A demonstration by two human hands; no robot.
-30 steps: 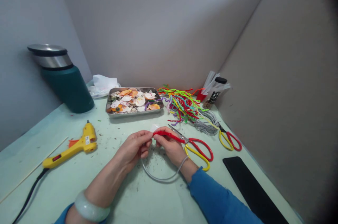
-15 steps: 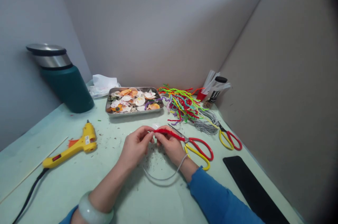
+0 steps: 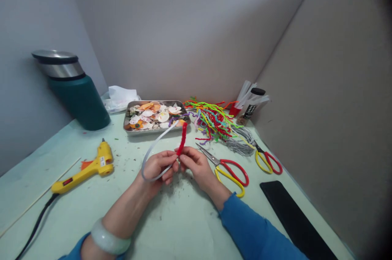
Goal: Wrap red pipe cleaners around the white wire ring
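A thin pale-grey wire [image 3: 149,150] curves in an open loop over the back of my left hand [image 3: 161,166]. A red fuzzy pipe cleaner [image 3: 183,139] covers one section of it and stands up nearly vertical between my hands. My left hand is closed, its thumb and fingers pinching the lower end of the red section. Right beside it, my right hand [image 3: 194,163] pinches the same spot. The fingertips hide where pipe cleaner and wire meet. Red-and-yellow-handled scissors [image 3: 219,163] lie partly open just right of my right hand.
Behind my hands are a metal tray [image 3: 139,132] of shells, a heap of colored pipe cleaners [image 3: 214,117] and coiled grey wire [image 3: 240,145]. A yellow glue gun [image 3: 82,174] and green bottle [image 3: 79,101] stand left. Second scissors [image 3: 268,162] and a black strip [image 3: 290,215] lie right.
The wire loop has swung from hanging below my hands to arching up over my left hand. The red section has turned from lying sideways across my right hand to upright.
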